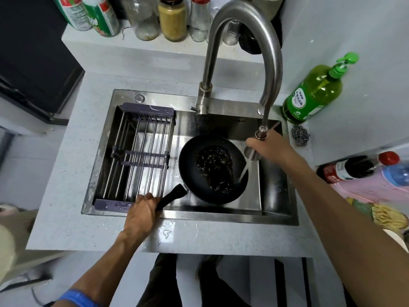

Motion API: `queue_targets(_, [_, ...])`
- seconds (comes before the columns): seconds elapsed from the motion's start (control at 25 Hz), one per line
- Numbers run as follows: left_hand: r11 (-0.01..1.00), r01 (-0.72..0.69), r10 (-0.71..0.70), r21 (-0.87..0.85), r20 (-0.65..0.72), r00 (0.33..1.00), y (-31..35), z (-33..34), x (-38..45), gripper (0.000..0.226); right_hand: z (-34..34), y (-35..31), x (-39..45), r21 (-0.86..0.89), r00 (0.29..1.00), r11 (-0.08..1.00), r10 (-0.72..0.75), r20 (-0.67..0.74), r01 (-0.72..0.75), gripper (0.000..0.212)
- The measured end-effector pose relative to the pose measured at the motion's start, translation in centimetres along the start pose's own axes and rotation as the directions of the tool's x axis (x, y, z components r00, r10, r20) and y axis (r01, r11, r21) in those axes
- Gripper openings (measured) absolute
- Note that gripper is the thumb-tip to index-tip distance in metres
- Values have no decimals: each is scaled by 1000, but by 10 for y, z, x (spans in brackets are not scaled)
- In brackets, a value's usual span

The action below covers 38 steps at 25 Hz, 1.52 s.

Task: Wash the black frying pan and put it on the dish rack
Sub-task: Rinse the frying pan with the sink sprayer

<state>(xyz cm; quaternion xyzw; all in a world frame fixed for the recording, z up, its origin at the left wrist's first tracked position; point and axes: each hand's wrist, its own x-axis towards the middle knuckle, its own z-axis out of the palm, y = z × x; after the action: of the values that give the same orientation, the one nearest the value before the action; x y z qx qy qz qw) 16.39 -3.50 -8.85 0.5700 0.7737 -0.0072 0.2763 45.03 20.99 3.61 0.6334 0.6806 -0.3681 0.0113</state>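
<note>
The black frying pan (192, 160) sits in the steel sink (276, 185), with frothy dark water pooled inside it. My left hand (141, 209) grips the pan's black handle at the sink's front edge. My right hand (269, 147) holds the pull-out spray head (252, 152) of the tall faucet (243, 41) over the pan's right rim. A stream of water runs from the spray head into the pan. The dish rack (137, 158), with metal bars and purple ends, spans the left half of the sink.
A green dish soap bottle (312, 94) and a steel wool scrubber (300, 135) stand at the sink's back right corner. Jars and bottles line the ledge behind the faucet. More bottles and a pink cloth lie at the right. A black appliance stands at the far left.
</note>
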Motion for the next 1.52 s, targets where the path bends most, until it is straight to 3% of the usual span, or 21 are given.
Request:
queue_targets(0.2, [1000,3,-3,-1,11,1000,0,-3,-2,14,34,27,-7,67,993,994,83,83,-89,53])
queue_targets(0.4, [1000,15,-15,18,18,1000,2,-5,-1,19,70,7,-9,258,976,957,84,200,-135,30])
queue_targets(0.64, [1000,3,-3,16,11,1000,2,-3,-2,18,89,-24,23,395,993,914,53,110,-93,19])
queue_targets(0.72, [1000,2,-2,16,10,1000,1,-2,-1,20,78,-18,30,366,997,927,78,16,-78,20])
queue_targets(0.8, [1000,10,-10,6,12,1000,0,-2,0,21,63,0,33,204,993,976,91,-78,-73,28])
queue_targets(0.92, [1000,17,-17,-7,24,1000,0,-3,3,20,47,25,29,35,997,998,59,-59,-57,35])
queue_targets(1.08, [1000,10,-9,-11,16,1000,0,-3,2,19,70,8,23,263,991,964,11,134,-47,17])
queue_targets(1.16, [1000,3,-3,-11,20,1000,1,-3,2,18,81,-9,33,326,994,944,11,113,-47,11])
queue_targets(1.28, [1000,7,-7,-14,14,1000,0,-4,3,18,69,-12,49,340,998,939,59,-14,-51,20])
queue_targets(1.36, [1000,1,0,-12,10,1000,-1,-3,3,18,58,4,45,208,995,976,80,-61,-66,28])
queue_targets(1.4, [1000,-1,2,-14,10,1000,-1,-3,3,18,56,9,40,168,996,984,74,-46,-65,30])
queue_targets(1.52, [1000,-8,8,-14,10,1000,-1,-4,2,17,70,2,25,263,992,964,3,125,-36,24])
